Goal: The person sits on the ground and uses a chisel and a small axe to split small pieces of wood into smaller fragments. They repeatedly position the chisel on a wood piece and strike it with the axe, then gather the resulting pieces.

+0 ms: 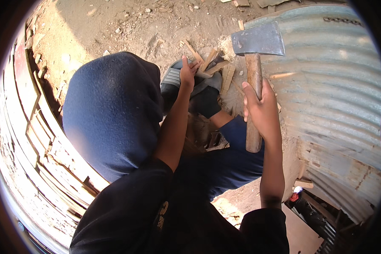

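My right hand (261, 108) is wrapped round the wooden handle of an axe (254, 76). The axe is raised, its grey metal head (260, 40) at the top and its cutting edge facing right. My left hand (188, 73) is low between my feet, fingers stretched and apart, beside several split wood pieces (217, 67). I cannot see anything in its grasp. A thin stick (193, 51) lies just beyond its fingertips. My feet, in black socks and grey slide sandals (172, 78), are on either side of the hand.
A corrugated metal sheet (330, 76) with a chain (342, 20) at its top runs along the right. Stacked boards (42, 139) line the left. Dusty ground (127, 36) with small stones lies ahead. My raised left knee (114, 110) blocks part of the view.
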Action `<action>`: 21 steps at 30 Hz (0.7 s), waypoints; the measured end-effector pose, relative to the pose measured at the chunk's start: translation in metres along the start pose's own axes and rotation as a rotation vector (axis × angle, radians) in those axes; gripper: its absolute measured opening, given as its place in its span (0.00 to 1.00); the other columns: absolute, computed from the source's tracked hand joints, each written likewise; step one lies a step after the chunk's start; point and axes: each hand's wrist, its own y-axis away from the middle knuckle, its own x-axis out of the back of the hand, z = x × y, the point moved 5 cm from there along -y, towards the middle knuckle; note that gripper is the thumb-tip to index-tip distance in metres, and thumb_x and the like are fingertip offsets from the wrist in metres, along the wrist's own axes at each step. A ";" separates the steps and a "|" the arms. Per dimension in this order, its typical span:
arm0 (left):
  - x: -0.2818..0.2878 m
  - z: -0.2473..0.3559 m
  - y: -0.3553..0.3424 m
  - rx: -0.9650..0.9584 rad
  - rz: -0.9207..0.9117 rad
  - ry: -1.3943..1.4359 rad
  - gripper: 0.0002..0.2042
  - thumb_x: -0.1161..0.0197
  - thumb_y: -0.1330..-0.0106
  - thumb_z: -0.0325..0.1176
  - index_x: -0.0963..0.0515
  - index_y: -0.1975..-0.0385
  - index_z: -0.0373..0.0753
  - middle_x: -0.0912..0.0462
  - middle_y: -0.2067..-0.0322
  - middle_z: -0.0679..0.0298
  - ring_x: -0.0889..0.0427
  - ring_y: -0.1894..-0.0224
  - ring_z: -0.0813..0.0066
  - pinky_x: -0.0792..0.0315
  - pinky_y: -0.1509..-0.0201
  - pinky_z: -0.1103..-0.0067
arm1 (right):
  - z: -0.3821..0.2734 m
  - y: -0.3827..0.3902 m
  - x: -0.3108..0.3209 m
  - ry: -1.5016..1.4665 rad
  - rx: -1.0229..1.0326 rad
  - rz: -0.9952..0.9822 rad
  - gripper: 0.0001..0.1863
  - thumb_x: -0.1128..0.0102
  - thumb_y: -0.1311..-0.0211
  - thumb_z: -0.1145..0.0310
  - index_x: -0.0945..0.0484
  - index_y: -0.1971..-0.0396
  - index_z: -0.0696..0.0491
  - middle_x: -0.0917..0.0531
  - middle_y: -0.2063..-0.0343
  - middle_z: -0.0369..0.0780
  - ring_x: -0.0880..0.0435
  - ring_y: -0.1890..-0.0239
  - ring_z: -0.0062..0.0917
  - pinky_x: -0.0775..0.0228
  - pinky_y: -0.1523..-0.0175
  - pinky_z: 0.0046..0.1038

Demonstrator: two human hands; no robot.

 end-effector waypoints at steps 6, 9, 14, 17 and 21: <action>-0.006 0.009 0.002 -0.137 0.002 -0.024 0.35 0.64 0.30 0.58 0.25 0.51 0.26 0.23 0.53 0.47 0.27 0.47 0.64 0.41 0.37 0.75 | -0.007 0.007 0.003 -0.140 -0.045 -0.018 0.12 0.46 0.36 0.63 0.30 0.65 0.58 0.28 0.85 0.35 0.28 0.87 0.16 0.36 0.82 0.21; -0.003 0.009 0.005 -0.154 0.030 -0.043 0.34 0.62 0.30 0.56 0.25 0.51 0.26 0.22 0.54 0.48 0.25 0.49 0.65 0.39 0.39 0.76 | -0.031 0.020 0.014 -0.161 -0.019 0.002 0.12 0.47 0.35 0.63 0.30 0.61 0.58 0.29 0.83 0.34 0.31 0.87 0.14 0.38 0.82 0.18; -0.014 0.013 0.018 -0.107 -0.077 -0.103 0.35 0.61 0.29 0.55 0.36 0.44 0.20 0.30 0.44 0.46 0.32 0.40 0.61 0.44 0.32 0.75 | -0.089 0.064 0.056 -0.455 0.369 0.382 0.13 0.50 0.32 0.64 0.32 0.56 0.59 0.29 0.80 0.37 0.33 0.87 0.14 0.41 0.82 0.17; -0.013 0.008 0.013 -0.126 0.021 -0.015 0.33 0.59 0.30 0.54 0.29 0.51 0.22 0.24 0.51 0.49 0.26 0.48 0.65 0.37 0.40 0.77 | -0.093 0.050 0.047 -0.430 0.506 0.591 0.12 0.49 0.33 0.66 0.33 0.57 0.58 0.29 0.80 0.37 0.32 0.86 0.14 0.39 0.81 0.17; -0.001 0.007 -0.001 -0.107 0.027 -0.032 0.34 0.60 0.30 0.55 0.25 0.56 0.22 0.20 0.55 0.51 0.23 0.53 0.66 0.34 0.44 0.78 | -0.012 0.004 -0.009 0.274 0.179 0.134 0.20 0.47 0.37 0.62 0.34 0.55 0.64 0.22 0.69 0.60 0.21 0.63 0.54 0.31 0.62 0.44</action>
